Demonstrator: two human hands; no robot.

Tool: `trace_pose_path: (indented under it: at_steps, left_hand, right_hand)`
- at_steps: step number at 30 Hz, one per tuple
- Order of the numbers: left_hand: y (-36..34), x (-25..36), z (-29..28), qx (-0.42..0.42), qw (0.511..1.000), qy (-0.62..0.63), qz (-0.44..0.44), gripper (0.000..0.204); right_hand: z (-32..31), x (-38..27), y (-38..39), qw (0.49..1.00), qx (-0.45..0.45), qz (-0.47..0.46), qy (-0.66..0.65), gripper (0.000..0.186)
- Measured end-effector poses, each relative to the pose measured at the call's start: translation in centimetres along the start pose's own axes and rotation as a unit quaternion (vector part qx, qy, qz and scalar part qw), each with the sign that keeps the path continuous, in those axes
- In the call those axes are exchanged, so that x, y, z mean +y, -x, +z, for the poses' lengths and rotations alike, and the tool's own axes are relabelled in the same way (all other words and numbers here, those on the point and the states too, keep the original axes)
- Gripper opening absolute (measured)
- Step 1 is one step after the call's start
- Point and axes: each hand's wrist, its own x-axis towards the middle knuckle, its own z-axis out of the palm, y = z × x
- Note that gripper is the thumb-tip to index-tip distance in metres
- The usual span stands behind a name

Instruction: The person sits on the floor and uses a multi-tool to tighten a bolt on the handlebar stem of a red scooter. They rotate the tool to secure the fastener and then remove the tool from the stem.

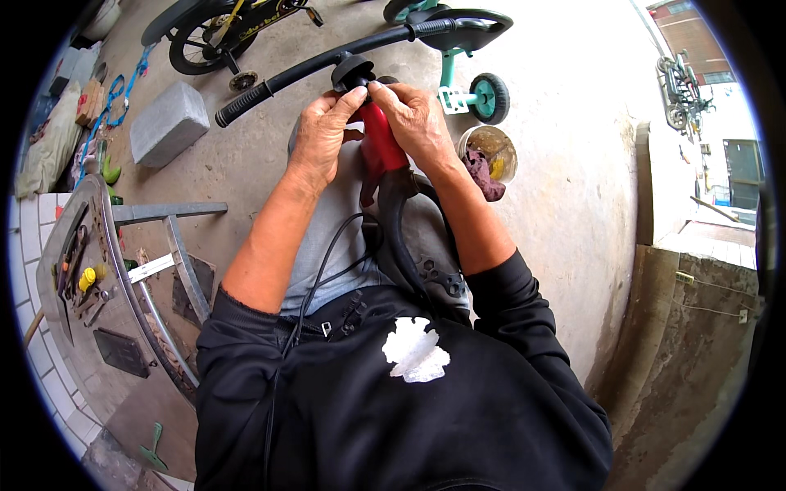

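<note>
A small bike with a red frame [379, 139] stands between my knees. Its black handlebar [303, 65] crosses in front of me, with ribbed grips at its ends. My left hand [319, 135] is closed, thumb and fingers pinched at the black stem just above the red tube. From the other side my right hand [415, 123] pinches at the same spot, its thumb almost meeting the left one. Whatever small part lies between the fingertips is hidden. Just beyond them sits a black cup-shaped piece [352, 69] on the bar. A black curved tyre [395, 233] shows below the frame.
At left stands a table [106, 299] with tools and a yellow-capped item. Beyond it are a grey block [169, 123] and a black child's bike [233, 33]. Ahead right, a teal tricycle [483, 98] is near a bucket [509, 155] with a purple rag [483, 176].
</note>
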Motion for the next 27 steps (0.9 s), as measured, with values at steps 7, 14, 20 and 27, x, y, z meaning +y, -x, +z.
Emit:
trace_pose_path:
  at_steps: [7, 14, 20, 27]
  left_hand:
    - [-0.5, 0.2, -1.5, -0.03, 0.998, 0.042, -0.047, 0.045]
    - [-2.7, 0.8, -1.1, -0.026, 0.994, 0.109, 0.008, 0.042]
    - [-2.9, 0.8, -0.3, 0.073, 0.996, 0.031, 0.032, 0.04]
    - [-2.2, 0.4, 0.2, 0.048, 0.998, 0.019, 0.021, 0.059]
  right_hand:
    - [0.1, 0.8, 0.1, 0.998, 0.003, 0.015, -0.06, 0.049]
    - [0.3, 0.2, -0.3, 0.998, 0.001, 0.034, -0.05, 0.052]
    - [0.4, 0.1, -0.2, 1.0, 0.002, 0.012, -0.017, 0.053]
    - [0.0, 0.9, -0.6, 0.989, -0.018, 0.079, -0.126, 0.051]
